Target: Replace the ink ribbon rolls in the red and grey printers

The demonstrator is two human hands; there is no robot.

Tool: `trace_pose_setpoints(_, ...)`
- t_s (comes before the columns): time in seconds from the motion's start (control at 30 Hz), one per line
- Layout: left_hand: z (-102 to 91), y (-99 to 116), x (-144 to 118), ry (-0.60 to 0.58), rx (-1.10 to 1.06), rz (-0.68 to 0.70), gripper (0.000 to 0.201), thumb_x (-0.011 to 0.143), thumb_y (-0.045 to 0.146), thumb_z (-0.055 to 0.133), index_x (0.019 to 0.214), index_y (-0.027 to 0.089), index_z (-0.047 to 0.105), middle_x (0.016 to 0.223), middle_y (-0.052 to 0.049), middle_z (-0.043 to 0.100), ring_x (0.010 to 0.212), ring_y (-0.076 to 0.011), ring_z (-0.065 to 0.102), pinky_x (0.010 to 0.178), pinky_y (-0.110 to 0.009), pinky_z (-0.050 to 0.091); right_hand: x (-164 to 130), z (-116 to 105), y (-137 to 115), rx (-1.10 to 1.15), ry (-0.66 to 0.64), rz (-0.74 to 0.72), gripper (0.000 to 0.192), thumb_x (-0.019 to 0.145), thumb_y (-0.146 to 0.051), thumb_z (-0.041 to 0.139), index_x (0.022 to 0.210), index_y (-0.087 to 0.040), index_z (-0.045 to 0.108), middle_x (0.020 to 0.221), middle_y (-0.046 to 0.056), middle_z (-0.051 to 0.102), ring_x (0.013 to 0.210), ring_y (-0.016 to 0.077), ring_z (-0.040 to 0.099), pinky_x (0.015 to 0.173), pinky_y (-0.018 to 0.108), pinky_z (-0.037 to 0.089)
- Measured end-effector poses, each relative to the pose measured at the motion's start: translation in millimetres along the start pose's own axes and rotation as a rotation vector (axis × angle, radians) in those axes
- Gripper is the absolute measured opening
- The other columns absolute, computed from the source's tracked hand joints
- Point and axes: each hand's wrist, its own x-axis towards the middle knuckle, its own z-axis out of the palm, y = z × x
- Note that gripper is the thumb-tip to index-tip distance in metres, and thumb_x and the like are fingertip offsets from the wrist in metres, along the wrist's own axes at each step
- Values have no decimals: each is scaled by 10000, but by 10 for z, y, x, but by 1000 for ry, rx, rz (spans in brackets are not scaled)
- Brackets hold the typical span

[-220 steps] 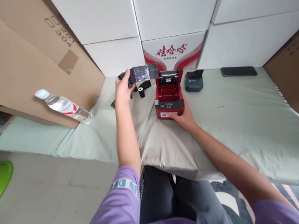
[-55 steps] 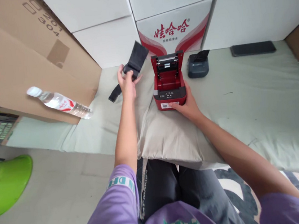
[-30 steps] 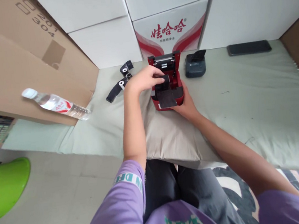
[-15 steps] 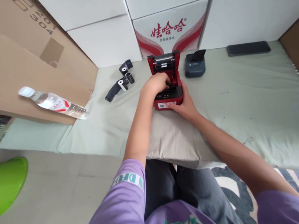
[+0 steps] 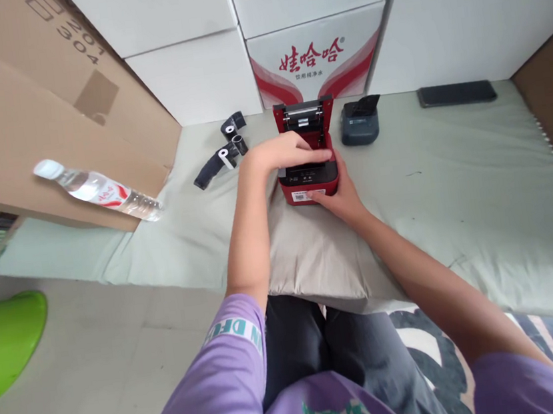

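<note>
A small red printer [image 5: 309, 179] stands on a beige pillow [image 5: 313, 256], its lid [image 5: 303, 112] tipped up and back. My left hand [image 5: 283, 154] lies flat over the printer's open bay, fingers stretched to the right. The black roll it carried is hidden beneath it. My right hand [image 5: 338, 196] grips the printer's front right corner. Left of the printer, two black paper rolls [image 5: 233, 124] [image 5: 215, 164] lie partly unrolled on the pale green mat [image 5: 454, 172].
A grey-blue printer [image 5: 359, 123] and a black phone [image 5: 457, 93] lie behind on the mat. A water bottle [image 5: 98, 190] rests against a large cardboard box [image 5: 18, 118]. White boxes [image 5: 190, 76] line the back. A green stool [image 5: 1, 341] sits at left.
My left hand picked up a black roll from the left, carried it to the printer and put it into the open bay; now the hand lies flat on top. My right hand stayed on the printer.
</note>
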Motion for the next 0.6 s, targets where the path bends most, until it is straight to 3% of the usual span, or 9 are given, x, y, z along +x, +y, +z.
trace_pose_setpoints(0.07, -57, 15, -104, 5, 58, 3, 306, 865, 444, 726, 695, 197, 662, 660, -9, 597, 676, -171, 565, 662, -311, 368, 2, 0, -5, 7, -1, -2, 1225, 660, -704, 909, 1636, -237, 336, 1707, 171, 434, 1582, 379, 452, 1339, 582, 378)
trace_pose_setpoints(0.17, -75, 56, -167, 86, 112, -29, 252, 845, 279, 703, 633, 196, 596, 591, 11, 496, 619, -151, 483, 645, -326, 328, 2, -1, 4, 14, 0, 12, 1231, 650, -706, 914, 1634, -245, 335, 1706, 169, 437, 1564, 378, 475, 1327, 584, 397)
trace_pose_setpoints(0.33, -34, 113, -122, 185, 111, 9, 178, 852, 255, 684, 688, 195, 653, 621, 2, 554, 676, -167, 525, 672, -332, 362, 5, -4, 4, 20, -14, 11, 1226, 663, -709, 909, 1640, -251, 328, 1692, 172, 455, 1542, 375, 502, 1314, 582, 417)
trace_pose_setpoints(0.6, -39, 60, -107, 183, 67, 39, 185, 872, 323, 721, 739, 198, 693, 607, 9, 572, 663, -165, 567, 673, -313, 420, 3, -5, -21, 4, -16, 0, 1235, 671, -747, 884, 1649, -260, 309, 1711, 167, 427, 1567, 374, 473, 1320, 576, 408)
